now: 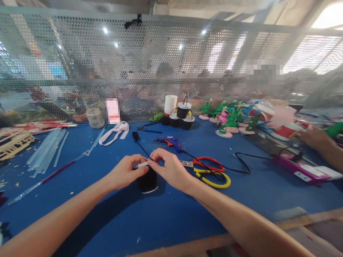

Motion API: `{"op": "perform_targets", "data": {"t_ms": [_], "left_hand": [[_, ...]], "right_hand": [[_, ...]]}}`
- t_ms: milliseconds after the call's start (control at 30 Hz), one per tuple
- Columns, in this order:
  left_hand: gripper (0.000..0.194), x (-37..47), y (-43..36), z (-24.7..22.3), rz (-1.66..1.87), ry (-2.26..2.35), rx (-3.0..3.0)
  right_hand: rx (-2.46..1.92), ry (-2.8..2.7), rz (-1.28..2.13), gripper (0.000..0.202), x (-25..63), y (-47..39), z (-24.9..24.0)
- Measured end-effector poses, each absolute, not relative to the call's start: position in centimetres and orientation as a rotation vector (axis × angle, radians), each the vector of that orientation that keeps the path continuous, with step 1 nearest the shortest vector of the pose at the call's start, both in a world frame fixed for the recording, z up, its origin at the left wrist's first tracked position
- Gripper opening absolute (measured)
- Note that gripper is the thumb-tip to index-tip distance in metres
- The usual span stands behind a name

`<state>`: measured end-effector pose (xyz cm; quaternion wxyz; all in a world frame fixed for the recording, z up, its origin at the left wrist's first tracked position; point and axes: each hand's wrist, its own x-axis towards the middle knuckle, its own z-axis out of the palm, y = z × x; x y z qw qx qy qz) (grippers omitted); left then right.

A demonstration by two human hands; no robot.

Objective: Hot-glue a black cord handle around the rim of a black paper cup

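A blue table (112, 217) is spreading in front of a gray wall full of little holes (150, 46), and bright lights are shining behind it. A black cup-like thing (148, 180) is sitting on the table under the hands. Its white edge is facing the person, and its long way is running from the fingers toward the person; I can't tell if it is tipping. The left hand (125, 173) and right hand (170, 169) are pinching a small white strip (143, 164), fingers close together. A black wire (143, 149) is reaching the right fingers.
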<state>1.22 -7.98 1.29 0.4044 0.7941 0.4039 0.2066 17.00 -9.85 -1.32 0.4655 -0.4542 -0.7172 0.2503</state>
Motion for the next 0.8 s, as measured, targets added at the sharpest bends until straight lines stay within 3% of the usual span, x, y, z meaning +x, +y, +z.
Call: {"op": "perform_targets", "data": {"t_ms": [267,633,800], "left_hand": [[0.017,1.7,-7.5,1.7,0.554,0.946,1.871],[0.020,0.8,-6.9,-0.3,0.708,0.803,1.859],[0.020,0.7,-7.0,-0.2,0.704,0.792,1.843]], "right_hand": [[-1.035,-1.731,0.631,0.012,17.4,-9.9,-0.6],[-0.830,-1.070,1.323,0.027,18.9,-9.0,0.4],[-1.034,-1.346,1.186,0.023,19.6,-8.8,1.0]]}}
